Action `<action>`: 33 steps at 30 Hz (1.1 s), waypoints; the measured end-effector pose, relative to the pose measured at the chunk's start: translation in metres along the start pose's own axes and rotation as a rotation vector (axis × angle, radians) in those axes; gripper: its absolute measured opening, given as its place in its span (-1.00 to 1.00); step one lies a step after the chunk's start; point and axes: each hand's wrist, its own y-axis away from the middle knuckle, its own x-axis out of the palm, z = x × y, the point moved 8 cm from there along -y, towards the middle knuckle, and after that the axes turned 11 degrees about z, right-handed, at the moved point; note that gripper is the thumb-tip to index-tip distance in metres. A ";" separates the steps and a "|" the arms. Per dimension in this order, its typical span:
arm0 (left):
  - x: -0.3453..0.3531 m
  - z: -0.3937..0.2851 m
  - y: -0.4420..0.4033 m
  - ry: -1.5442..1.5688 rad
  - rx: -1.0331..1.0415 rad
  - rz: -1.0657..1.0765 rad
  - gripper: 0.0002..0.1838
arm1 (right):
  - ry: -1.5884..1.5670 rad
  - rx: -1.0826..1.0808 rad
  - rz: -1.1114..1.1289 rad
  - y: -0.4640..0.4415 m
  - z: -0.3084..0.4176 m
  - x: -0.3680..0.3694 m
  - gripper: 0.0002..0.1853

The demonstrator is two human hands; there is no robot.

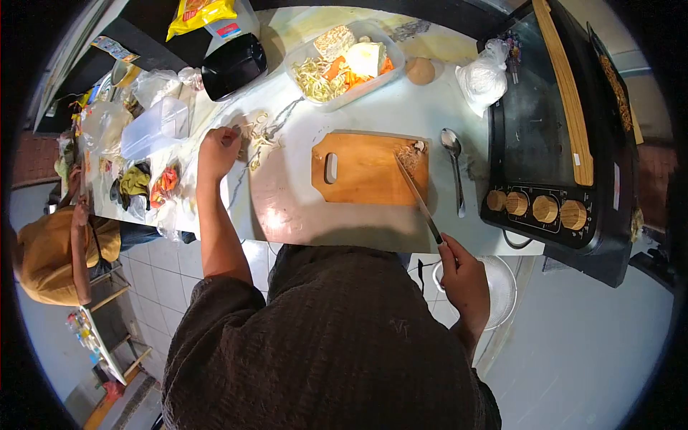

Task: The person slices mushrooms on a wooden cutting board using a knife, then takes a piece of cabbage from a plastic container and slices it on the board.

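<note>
Two hands, well apart: my right hand (pixel 464 276) grips the knife (pixel 418 195), which slants across the cutting board (pixel 365 172) to brown scraps (pixel 411 157); my left hand (pixel 220 150) curls by loose sprouts (pixel 260 140), its hold unclear. A careless sideways sweep of the knife could scatter those scraps onto the table (pixel 476 226).

Room btwn board (pixel 365 172) & tub (pixel 344 103); knife (pixel 418 194) crosses board's R, spoon (pixel 456 175) beyond.
</note>
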 end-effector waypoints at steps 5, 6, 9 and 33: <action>0.005 0.004 -0.002 -0.044 0.034 -0.052 -0.79 | -0.027 0.052 0.027 0.003 0.005 0.000 -0.58; 0.006 0.004 -0.004 -0.101 0.073 -0.064 -0.79 | -0.027 0.085 0.050 0.003 0.005 0.000 -0.58; 0.003 0.014 -0.006 -0.077 0.045 -0.100 -0.78 | -0.026 0.011 0.004 0.000 -0.001 0.002 -0.56; 0.144 -0.196 0.046 0.429 0.511 0.352 -0.78 | -0.006 -0.038 -0.028 0.003 0.000 0.001 -0.57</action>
